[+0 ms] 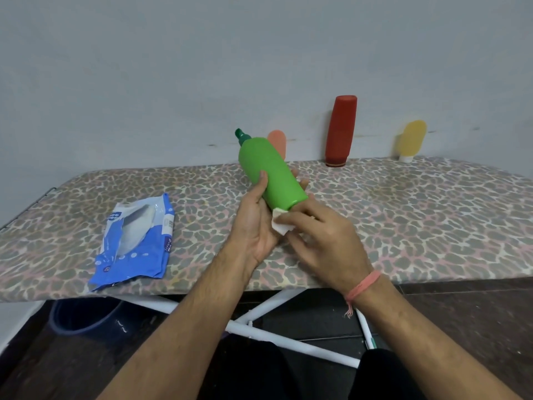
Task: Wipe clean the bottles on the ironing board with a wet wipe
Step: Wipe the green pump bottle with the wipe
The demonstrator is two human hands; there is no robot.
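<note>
Head view shows four bottles: one green [271, 171], one red [341, 129], one yellow [412, 140] and one orange [277, 144], plus one wipe [281, 223] and one blue wipe pack [138, 241]. Two hands are at work above the ironing board [403, 215]. Left hand [256, 223] has its grip curled round the green bottle, thumb on the near side and fingertips showing past the far side, so the bottle is held off the board, tilted with its dark green cap up and away and its base down toward the hands. Right hand [326, 238] has its grip closed on the white wipe, pinching it against the bottle's base; the wipe is crumpled, with a corner sticking out between the two hands. Green bottle is plain, smooth and bright, with no label showing. Beyond the left grip, the orange bottle stands at the wall [173, 67], partly hidden behind the green one. Farther right of it, beyond the right grip, the red bottle stands cap down against the wall, and the yellow one, also cap down on a white cap, stands farther right again. Left of the left grip, well apart, the pack lies flat on the board. A pink thread band [362, 285] circles the right wrist.
</note>
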